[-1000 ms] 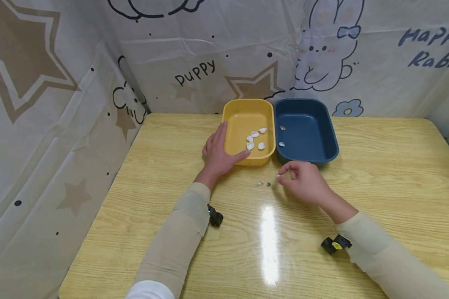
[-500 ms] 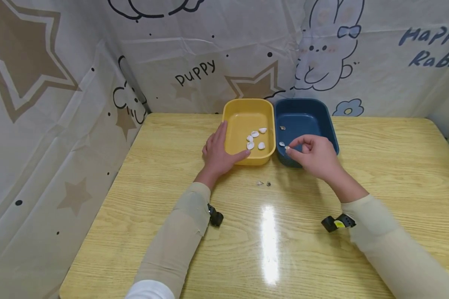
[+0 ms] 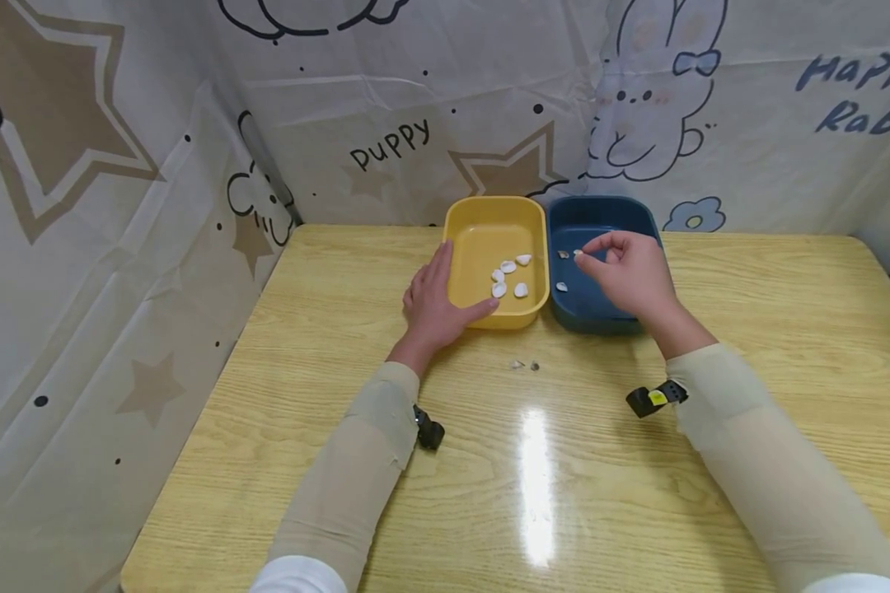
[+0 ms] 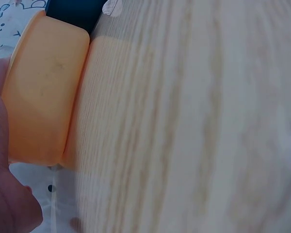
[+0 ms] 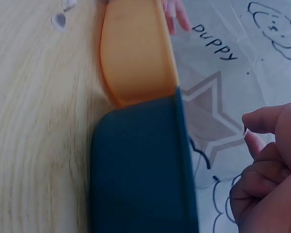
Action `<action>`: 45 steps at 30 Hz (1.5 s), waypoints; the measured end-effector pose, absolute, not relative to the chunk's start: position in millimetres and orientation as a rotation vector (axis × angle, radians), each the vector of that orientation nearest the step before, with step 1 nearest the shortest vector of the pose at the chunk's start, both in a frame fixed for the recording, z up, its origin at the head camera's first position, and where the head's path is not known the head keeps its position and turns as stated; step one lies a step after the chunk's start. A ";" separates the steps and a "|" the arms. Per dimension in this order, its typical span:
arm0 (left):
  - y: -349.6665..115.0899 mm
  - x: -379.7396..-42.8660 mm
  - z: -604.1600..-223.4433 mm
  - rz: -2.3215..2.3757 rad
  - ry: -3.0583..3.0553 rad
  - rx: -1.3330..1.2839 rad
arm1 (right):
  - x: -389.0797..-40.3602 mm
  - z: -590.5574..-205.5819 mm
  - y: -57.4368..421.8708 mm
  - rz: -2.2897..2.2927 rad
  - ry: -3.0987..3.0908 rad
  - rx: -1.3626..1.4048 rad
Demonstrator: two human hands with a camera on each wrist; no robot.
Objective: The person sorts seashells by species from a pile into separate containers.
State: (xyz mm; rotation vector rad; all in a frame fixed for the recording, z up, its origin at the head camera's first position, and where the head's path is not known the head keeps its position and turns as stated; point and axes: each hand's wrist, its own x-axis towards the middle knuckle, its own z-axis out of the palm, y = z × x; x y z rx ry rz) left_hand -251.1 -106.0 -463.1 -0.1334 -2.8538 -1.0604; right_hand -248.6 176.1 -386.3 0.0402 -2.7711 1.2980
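Over the blue plastic container (image 3: 601,317), my right hand (image 3: 630,272) pinches a small pale shell (image 3: 577,254) between thumb and forefinger. Its other fingers are curled in toward the palm, as the right wrist view shows. Beneath lie two small shells, one brownish (image 3: 563,254) and one whitish with a dark edge (image 3: 561,287). My left hand (image 3: 441,305) rests against the yellow plastic container (image 3: 497,222), fingers straight along its left side and thumb at the front rim. Several white shells (image 3: 508,267) lie inside the yellow container.
Two small shells, one pale (image 3: 517,364) and one dark grey (image 3: 535,366), lie on the wooden table (image 3: 452,494) before the containers. Both containers stand side by side near the back edge. A printed cloth (image 3: 326,99) hangs behind and at the left.
My right hand has carried the pinched shell from above the table, across the front rim, to over the back half of the blue container. The left hand has stayed in place.
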 end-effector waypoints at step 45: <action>-106.9 -251.6 -461.3 -1.061 -2.845 -0.147 | -304.7 -433.4 176.5 1.265 -2.778 -0.148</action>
